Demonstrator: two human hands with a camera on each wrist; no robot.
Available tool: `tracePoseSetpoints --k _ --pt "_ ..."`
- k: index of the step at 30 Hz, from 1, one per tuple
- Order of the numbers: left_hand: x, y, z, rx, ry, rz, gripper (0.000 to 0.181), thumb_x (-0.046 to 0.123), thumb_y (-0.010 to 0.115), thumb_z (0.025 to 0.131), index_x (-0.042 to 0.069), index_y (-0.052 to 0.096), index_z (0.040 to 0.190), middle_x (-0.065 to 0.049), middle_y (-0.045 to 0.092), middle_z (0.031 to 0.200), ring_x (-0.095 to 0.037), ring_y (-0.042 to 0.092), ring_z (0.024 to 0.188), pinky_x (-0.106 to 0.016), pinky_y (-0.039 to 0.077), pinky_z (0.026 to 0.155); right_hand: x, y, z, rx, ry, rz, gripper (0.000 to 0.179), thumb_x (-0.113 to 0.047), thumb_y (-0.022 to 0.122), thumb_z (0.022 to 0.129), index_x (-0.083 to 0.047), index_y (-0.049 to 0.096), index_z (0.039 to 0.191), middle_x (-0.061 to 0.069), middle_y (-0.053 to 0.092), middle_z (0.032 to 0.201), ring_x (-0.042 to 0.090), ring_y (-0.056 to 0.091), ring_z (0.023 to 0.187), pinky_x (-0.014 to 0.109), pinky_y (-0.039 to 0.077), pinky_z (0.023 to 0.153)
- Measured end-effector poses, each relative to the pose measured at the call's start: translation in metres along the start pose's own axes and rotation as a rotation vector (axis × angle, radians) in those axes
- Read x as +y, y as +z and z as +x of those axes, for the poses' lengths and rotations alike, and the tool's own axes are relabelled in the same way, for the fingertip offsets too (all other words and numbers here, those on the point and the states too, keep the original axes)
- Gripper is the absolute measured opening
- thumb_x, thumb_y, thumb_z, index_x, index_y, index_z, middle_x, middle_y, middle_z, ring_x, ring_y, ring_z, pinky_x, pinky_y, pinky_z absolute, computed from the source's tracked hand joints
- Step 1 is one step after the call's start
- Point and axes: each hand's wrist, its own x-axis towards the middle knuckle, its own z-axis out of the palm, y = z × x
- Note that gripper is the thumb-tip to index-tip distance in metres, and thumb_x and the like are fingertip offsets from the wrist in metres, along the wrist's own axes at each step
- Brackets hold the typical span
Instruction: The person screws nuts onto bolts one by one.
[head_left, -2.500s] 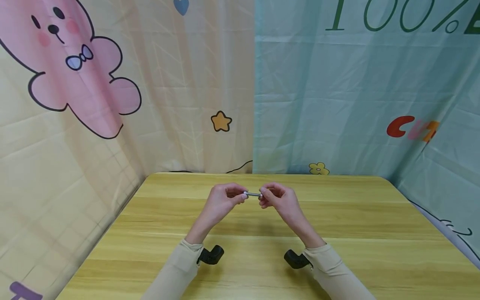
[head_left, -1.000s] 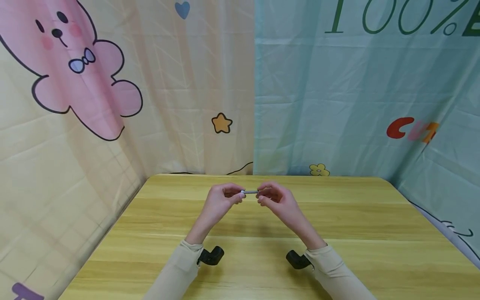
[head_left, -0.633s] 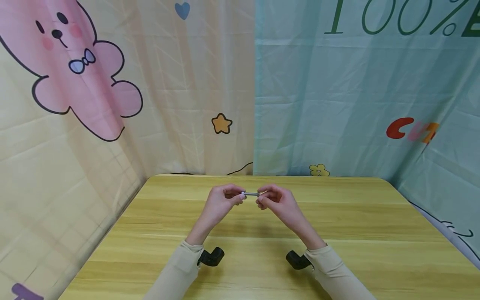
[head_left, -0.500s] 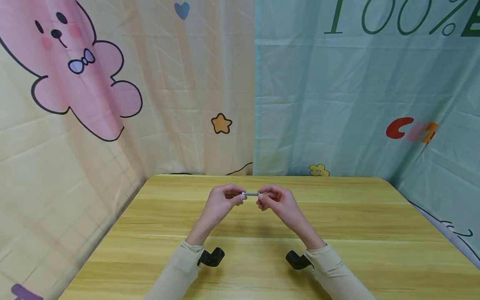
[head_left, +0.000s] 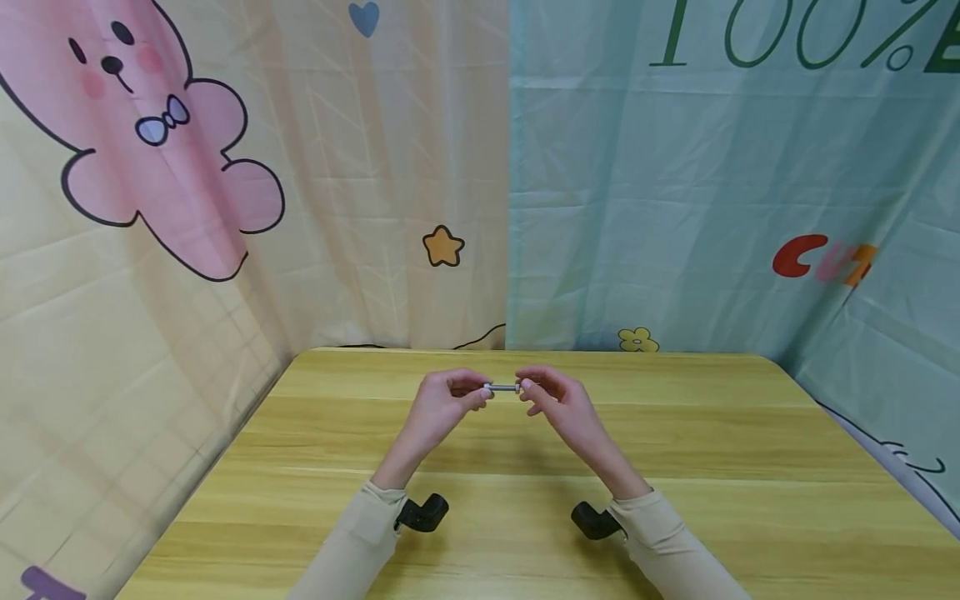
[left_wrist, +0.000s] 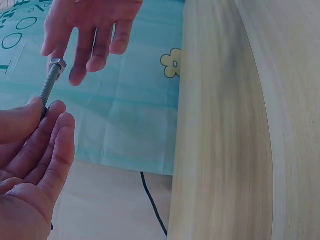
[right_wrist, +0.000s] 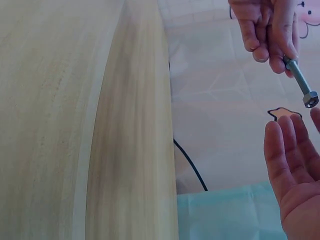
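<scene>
Above the table, my left hand (head_left: 452,394) pinches the head end of a metal bolt (head_left: 504,387) between thumb and fingers. The bolt lies level in the head view, its threaded shank pointing right. A hex nut (left_wrist: 59,63) sits on the free end of the shank, fully exposed in both wrist views. My right hand (head_left: 557,400) is beside the nut, thumb and index finger spread around that end. In the right wrist view, its fingers (right_wrist: 282,155) are extended and a fingertip is just below the nut (right_wrist: 310,99).
Beneath both hands is a wood-grain table (head_left: 495,517). Printed curtains (head_left: 637,167) hang behind it and along both sides. A black wrist mount (head_left: 424,512) sticks out from the left sleeve, another (head_left: 594,520) from the right. A dark cord-like line (right_wrist: 190,162) runs beside the table edge.
The right thumb and fingers, closed at the bolt's right end half a second ago, have spread apart, so the nut shows. The left hand keeps its pinch and has barely moved.
</scene>
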Motion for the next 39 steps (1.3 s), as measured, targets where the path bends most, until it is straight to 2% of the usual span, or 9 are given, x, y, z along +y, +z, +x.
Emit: tracePoseSetpoints --k 2,4,8,12,16,24,29,33,39 --pt "-0.0007 -0.0005 0.0002 0.002 -0.004 -0.004 0.01 0.005 0.072 0.089 0.004 0.075 0.098 -0.01 0.072 0.086 -0.02 0.068 0.075 -0.033 0.055 0.068 -0.0008 -0.0004 -0.0003 -0.022 -0.043 -0.001 0.026 -0.018 0.062 0.099 -0.004 0.064 0.122 0.018 0.062 0.118 0.035 0.061 0.102 0.036 0.057 0.078" --pt "-0.0009 -0.001 0.0006 0.003 -0.006 -0.015 0.01 0.005 0.072 0.089 0.004 0.074 0.099 -0.012 0.073 0.088 -0.026 0.069 0.077 -0.033 0.055 0.069 -0.0018 0.0 -0.0005 -0.045 -0.07 -0.001 0.026 -0.014 0.063 0.098 -0.004 0.063 0.122 0.017 0.062 0.12 0.035 0.061 0.106 0.036 0.057 0.08" --pt "-0.0018 -0.0013 0.0014 0.002 -0.01 -0.036 0.01 0.005 0.072 0.089 0.003 0.074 0.099 -0.011 0.073 0.088 -0.038 0.068 0.082 -0.033 0.056 0.07 -0.0026 0.0013 -0.0017 -0.066 -0.069 -0.018 0.024 -0.011 0.065 0.097 -0.008 0.063 0.12 0.014 0.064 0.116 0.036 0.061 0.105 0.034 0.056 0.081" --pt "-0.0026 -0.0017 0.0018 0.005 -0.013 -0.042 0.011 0.006 0.073 0.089 0.003 0.075 0.099 -0.009 0.073 0.088 -0.033 0.068 0.08 -0.034 0.056 0.07 -0.0027 0.002 -0.0024 -0.072 -0.063 -0.015 0.023 -0.01 0.066 0.095 -0.008 0.062 0.118 0.016 0.066 0.11 0.039 0.062 0.102 0.034 0.056 0.082" --pt "-0.003 -0.0017 0.0026 0.006 -0.009 -0.035 0.011 0.007 0.073 0.089 0.003 0.075 0.099 -0.01 0.073 0.088 -0.029 0.069 0.078 -0.034 0.056 0.07 -0.002 0.0012 -0.0021 -0.069 -0.067 -0.024 0.022 -0.01 0.066 0.095 -0.005 0.063 0.117 0.017 0.067 0.106 0.032 0.065 0.097 0.035 0.056 0.082" --pt "-0.0015 -0.0006 0.0003 -0.003 -0.016 -0.028 0.01 0.004 0.072 0.089 0.003 0.074 0.099 -0.008 0.072 0.087 -0.028 0.068 0.078 -0.034 0.056 0.071 -0.0008 0.0011 -0.0022 -0.057 -0.016 -0.026 0.022 -0.013 0.063 0.098 0.0 0.064 0.116 0.015 0.071 0.099 0.035 0.067 0.095 0.035 0.056 0.082" --pt "-0.0015 0.0013 -0.0013 -0.012 -0.01 -0.02 0.01 0.004 0.072 0.09 0.003 0.074 0.099 -0.007 0.073 0.087 -0.028 0.069 0.078 -0.043 0.057 0.074 0.0003 0.0033 -0.0027 -0.019 0.019 -0.069 0.024 -0.024 0.062 0.099 -0.001 0.069 0.103 0.014 0.071 0.094 0.031 0.067 0.089 0.039 0.056 0.079" --pt "-0.0017 0.002 -0.0018 -0.015 -0.012 -0.017 0.01 0.004 0.071 0.09 0.004 0.074 0.099 -0.008 0.073 0.088 -0.029 0.068 0.079 -0.042 0.056 0.074 0.0 0.0046 -0.0024 0.006 0.051 -0.088 0.031 -0.029 0.059 0.101 -0.001 0.07 0.095 0.014 0.07 0.091 0.029 0.065 0.085 0.038 0.056 0.077" --pt "-0.0025 0.0021 -0.0003 -0.005 -0.017 -0.028 0.011 0.005 0.072 0.089 0.003 0.074 0.1 -0.013 0.072 0.09 -0.026 0.069 0.079 -0.037 0.057 0.072 -0.0017 0.0037 -0.0024 0.031 0.036 -0.091 0.032 -0.031 0.056 0.102 -0.004 0.068 0.113 0.01 0.067 0.104 0.033 0.061 0.099 0.037 0.055 0.079"
